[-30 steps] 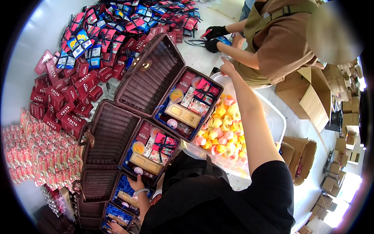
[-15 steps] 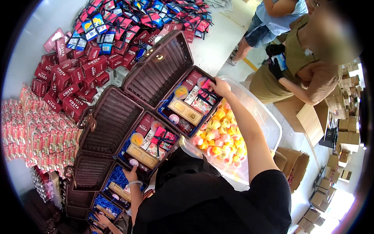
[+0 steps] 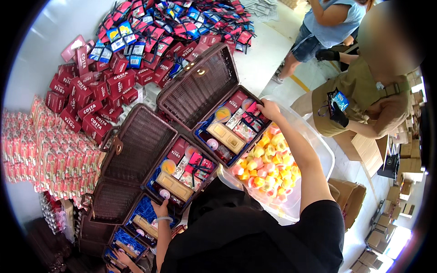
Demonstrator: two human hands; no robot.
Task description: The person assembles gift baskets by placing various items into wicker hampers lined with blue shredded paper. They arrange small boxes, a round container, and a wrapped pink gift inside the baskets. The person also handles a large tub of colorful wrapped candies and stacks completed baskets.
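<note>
My right hand (image 3: 269,110) grips the right rim of the far open wicker basket (image 3: 198,84), fingers curled over the edge. This basket holds a dark red box (image 3: 237,100), a jar with an orange top (image 3: 222,114), a gold-cream box (image 3: 226,138) and ribbon-tied packets. My left hand (image 3: 160,208), with a bracelet at its wrist, is at the near left corner of the middle wicker basket (image 3: 136,145). Its fingertips lie beside a small pink round item (image 3: 164,193); whether they grip it or the rim is unclear. The middle basket has similar contents, including a pink packet (image 3: 198,164) with black ribbon.
A clear tub (image 3: 321,157) of yellow-and-pink pieces (image 3: 268,168) adjoins the baskets. Dark red boxes (image 3: 91,91), ribbon-tied packets (image 3: 182,18) and pink-white packs (image 3: 63,145) are piled behind. Another person's hand (image 3: 122,258) is at a lower-left basket. A gloved co-worker (image 3: 364,91) stands right.
The view has shifted, so the baskets appear farther right; my hands keep about the same places on them. The co-worker's gloved hands have moved apart, one holding a blue packet.
</note>
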